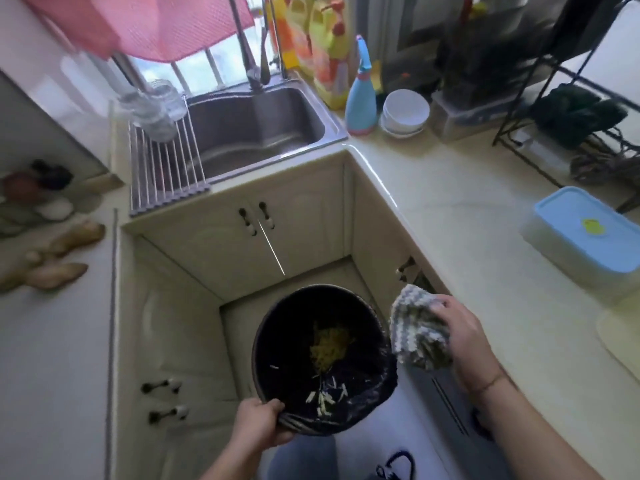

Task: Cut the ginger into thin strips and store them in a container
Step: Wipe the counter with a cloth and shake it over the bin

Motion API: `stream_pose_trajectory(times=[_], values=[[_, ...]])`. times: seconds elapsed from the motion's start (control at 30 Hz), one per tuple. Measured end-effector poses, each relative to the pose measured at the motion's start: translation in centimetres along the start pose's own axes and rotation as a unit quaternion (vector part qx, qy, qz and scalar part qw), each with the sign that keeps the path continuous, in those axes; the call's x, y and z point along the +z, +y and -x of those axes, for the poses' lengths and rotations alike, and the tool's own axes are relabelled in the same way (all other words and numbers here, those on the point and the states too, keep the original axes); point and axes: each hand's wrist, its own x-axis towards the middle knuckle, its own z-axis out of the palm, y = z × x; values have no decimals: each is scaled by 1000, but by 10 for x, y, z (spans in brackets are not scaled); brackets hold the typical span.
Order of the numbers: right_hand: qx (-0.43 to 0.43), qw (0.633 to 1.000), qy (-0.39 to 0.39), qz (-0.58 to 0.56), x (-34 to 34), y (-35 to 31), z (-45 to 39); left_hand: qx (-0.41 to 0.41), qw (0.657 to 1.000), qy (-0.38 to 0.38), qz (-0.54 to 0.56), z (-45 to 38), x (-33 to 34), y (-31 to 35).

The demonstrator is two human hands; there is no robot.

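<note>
Your left hand (pixel 258 422) grips the near rim of the round black-lined trash bin (pixel 323 358), held low between the cabinets. Your right hand (pixel 457 336) clutches a bunched grey-white knitted cloth (pixel 417 332) just right of the bin. Pale ginger scraps (pixel 325 398) lie inside the bin. Whole tan ginger roots (pixel 52 258) sit on the far-left table, well apart from both hands. The blue-lidded clear plastic container (pixel 588 237) is on the right table.

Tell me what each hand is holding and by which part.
The left hand grips the black-lined trash bin by its near rim. The right hand holds a grey-and-white cloth, bunched, by its right side.
</note>
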Motion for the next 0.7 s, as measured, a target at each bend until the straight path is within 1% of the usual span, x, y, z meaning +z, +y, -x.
stream_pose_trajectory(times=[0.13,0.23,0.43,0.6,0.7], values=[[25,999,-24,-25,40,0,-18,-15,999,21,33,-23,-17,11],[62,996,-46,-32,68,5,-39,-36,997,28,63,-47,-29,19],[124,985,-111,47,136,30,-76,-100,983,48,149,-103,-32,28],[186,978,-92,32,192,62,-106,-156,971,60,171,-167,-29,14],[202,972,-112,31,218,88,-130,-166,965,57,196,-218,-23,4]])
